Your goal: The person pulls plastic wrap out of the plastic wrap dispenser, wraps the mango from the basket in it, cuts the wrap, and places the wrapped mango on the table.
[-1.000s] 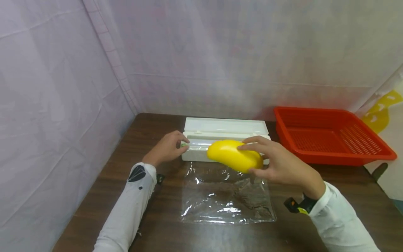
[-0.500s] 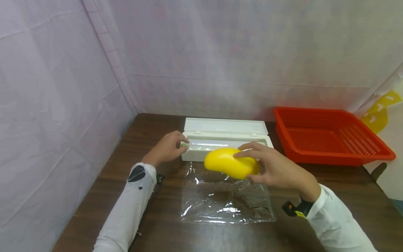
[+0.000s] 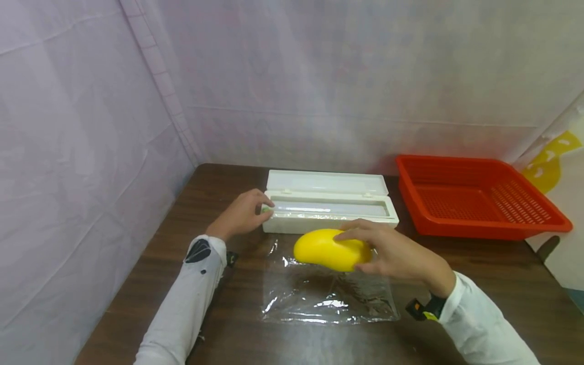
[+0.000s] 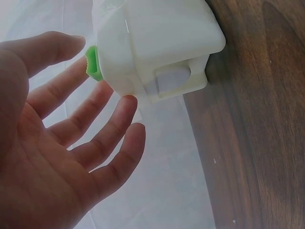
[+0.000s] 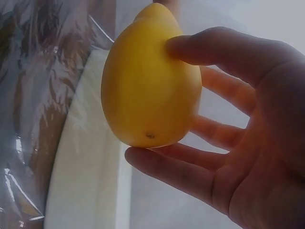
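My right hand (image 3: 388,248) grips a smooth yellow mango (image 3: 326,249) at its right end, thumb on the near side and fingers over the far side. The mango hangs over a sheet of clear plastic wrap (image 3: 328,304) lying on the table. Behind it stands a white cling wrap dispenser (image 3: 301,223) with its lid raised, the roll showing inside. At the dispenser's left end is my left hand (image 3: 244,215), fingers spread and loosely bent. In the left wrist view, its fingertips are right at the end wall, near a green slider (image 4: 93,64).
A red plastic basket (image 3: 493,228) with slotted sides stands at the right back of the brown wooden table (image 3: 228,324). White cloth (image 3: 319,76) hangs behind and to the left. A yellow patterned piece (image 3: 547,167) shows beyond the basket.
My right hand has brought the mango down and toward me, slightly left, from in front of the dispenser to over the plastic wrap. The left hand has stayed in place.
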### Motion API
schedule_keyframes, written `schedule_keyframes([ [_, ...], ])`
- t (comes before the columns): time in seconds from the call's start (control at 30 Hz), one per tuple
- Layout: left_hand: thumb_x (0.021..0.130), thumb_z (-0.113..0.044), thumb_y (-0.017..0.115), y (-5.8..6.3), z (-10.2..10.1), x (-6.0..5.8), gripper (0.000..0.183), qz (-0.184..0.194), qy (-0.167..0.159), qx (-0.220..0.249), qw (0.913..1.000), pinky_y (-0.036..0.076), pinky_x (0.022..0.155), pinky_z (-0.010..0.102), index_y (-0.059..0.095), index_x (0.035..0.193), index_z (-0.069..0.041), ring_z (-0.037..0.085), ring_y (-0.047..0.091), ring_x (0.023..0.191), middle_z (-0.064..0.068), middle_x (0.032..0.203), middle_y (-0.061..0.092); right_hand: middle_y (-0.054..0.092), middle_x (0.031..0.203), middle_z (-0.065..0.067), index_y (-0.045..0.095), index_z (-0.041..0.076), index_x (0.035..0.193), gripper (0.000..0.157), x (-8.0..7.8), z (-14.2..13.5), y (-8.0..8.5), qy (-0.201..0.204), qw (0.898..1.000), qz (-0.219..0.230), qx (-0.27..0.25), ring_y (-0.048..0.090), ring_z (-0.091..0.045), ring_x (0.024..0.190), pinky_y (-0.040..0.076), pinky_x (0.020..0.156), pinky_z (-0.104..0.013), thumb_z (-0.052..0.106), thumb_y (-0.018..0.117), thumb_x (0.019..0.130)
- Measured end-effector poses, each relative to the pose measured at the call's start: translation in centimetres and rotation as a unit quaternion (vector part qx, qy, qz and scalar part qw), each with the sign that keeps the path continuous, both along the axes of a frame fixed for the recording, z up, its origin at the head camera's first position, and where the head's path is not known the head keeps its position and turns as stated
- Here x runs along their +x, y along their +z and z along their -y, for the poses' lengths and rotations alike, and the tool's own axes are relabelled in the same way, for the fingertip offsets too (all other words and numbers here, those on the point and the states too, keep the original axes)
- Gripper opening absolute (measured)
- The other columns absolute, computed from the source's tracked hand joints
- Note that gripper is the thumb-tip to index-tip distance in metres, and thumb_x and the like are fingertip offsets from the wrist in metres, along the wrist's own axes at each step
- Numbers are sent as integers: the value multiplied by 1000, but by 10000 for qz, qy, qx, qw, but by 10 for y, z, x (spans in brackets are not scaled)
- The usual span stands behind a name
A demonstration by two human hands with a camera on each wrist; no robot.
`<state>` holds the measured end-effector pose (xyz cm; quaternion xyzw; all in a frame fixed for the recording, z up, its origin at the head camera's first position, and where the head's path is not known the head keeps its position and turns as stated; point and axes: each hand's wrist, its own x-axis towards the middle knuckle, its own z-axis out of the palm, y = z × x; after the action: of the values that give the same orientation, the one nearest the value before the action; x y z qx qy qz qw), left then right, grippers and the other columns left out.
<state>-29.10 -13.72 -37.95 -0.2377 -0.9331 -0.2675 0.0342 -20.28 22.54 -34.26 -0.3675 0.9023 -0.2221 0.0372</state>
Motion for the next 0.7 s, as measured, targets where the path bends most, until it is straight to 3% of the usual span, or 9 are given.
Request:
schedule_keyframes([
  [0.1,94,-21,70,0,0,0,26,-25,-17,-1,10000,53,84,38,73,116,-6,23,59,93,10,113,66,52,149,1,61,34,135,64,-2,0,-5,189,9997,-131,9,55,-19,128,53,101,-41,18,85,78],
  [0.7,94,-20,70,0,-1,2,26,-13,0,-17,10000,53,87,40,73,116,-6,23,60,95,11,116,66,54,142,3,64,28,132,59,-10,0,-37,390,9991,81,122,56,-16,122,54,100,-39,18,84,78],
])
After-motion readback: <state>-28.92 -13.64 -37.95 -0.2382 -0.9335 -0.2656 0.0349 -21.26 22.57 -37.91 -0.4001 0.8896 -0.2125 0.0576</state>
